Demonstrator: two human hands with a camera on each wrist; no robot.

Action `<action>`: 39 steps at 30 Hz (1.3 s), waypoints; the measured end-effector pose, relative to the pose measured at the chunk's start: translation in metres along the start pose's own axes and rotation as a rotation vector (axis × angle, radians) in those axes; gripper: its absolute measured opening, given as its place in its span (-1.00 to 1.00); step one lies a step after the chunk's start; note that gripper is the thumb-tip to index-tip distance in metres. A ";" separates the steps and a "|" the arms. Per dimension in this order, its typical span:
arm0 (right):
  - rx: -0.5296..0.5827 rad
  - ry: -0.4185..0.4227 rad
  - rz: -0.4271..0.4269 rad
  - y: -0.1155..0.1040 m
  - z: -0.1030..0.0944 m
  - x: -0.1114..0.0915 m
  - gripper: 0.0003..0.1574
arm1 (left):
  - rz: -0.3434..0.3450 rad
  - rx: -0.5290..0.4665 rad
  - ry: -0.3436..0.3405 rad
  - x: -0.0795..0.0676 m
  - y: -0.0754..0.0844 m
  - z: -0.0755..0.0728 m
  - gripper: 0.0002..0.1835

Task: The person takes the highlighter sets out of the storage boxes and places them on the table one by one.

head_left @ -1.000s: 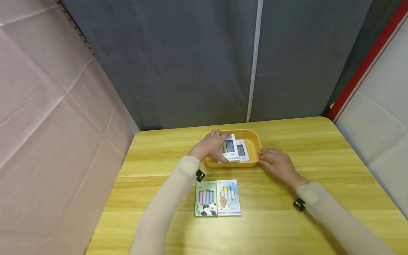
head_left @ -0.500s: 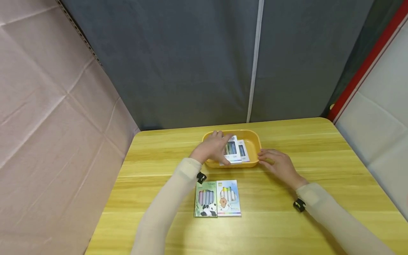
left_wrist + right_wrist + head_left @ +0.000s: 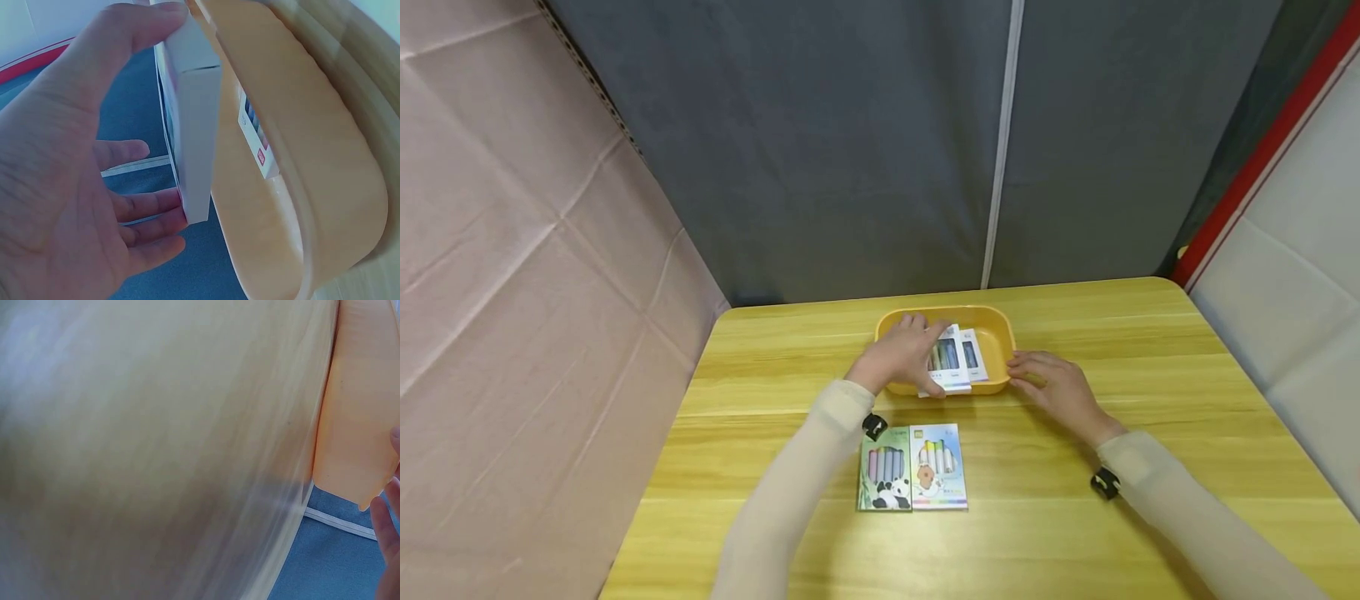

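My left hand [image 3: 904, 354] grips a white box of markers [image 3: 948, 360] by its opposite edges, thumb at the near edge and fingers at the far one. In the left wrist view the marker box [image 3: 194, 119] is tilted, its near end above the rim of the yellow plastic basket [image 3: 250, 37]. A second white marker box [image 3: 974, 357] lies inside the basket [image 3: 995, 315], partly covered by the held one. At the basket's right end, my right hand [image 3: 1056, 389] holds the rim between thumb and fingers. Only its fingertips [image 3: 384, 519] show in the right wrist view.
In front of the basket, a green marker box with a panda [image 3: 885, 468] and a white-blue marker box with a bear [image 3: 937, 465] lie side by side on the wooden table [image 3: 1037, 533]. A grey curtain [image 3: 850, 167] hangs behind the table's far edge.
My left hand has drawn the white marker box slightly toward me and right, its near end now over the basket's front rim. The right hand stays at the basket's right end.
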State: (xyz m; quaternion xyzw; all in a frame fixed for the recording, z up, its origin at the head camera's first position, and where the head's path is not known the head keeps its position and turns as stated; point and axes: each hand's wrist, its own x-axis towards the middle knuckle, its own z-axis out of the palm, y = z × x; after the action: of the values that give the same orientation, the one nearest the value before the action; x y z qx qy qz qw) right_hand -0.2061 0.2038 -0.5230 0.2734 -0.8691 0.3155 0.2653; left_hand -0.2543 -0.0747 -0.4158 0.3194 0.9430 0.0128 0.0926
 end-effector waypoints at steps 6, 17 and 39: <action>0.000 -0.001 -0.001 0.000 0.000 0.000 -0.68 | -0.002 -0.023 0.003 -0.004 0.004 0.007 0.29; -0.002 -0.020 0.021 0.000 -0.001 0.000 -0.67 | 0.002 -0.006 0.009 -0.008 0.009 0.009 0.31; -0.001 -0.027 0.013 0.000 -0.002 0.001 -0.69 | 0.022 0.013 0.008 -0.021 0.024 0.011 0.31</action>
State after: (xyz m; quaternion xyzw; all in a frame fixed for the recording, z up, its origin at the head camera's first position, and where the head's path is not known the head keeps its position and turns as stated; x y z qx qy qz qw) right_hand -0.2062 0.2049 -0.5208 0.2716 -0.8745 0.3132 0.2516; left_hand -0.2214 -0.0692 -0.4209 0.3304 0.9398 0.0089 0.0863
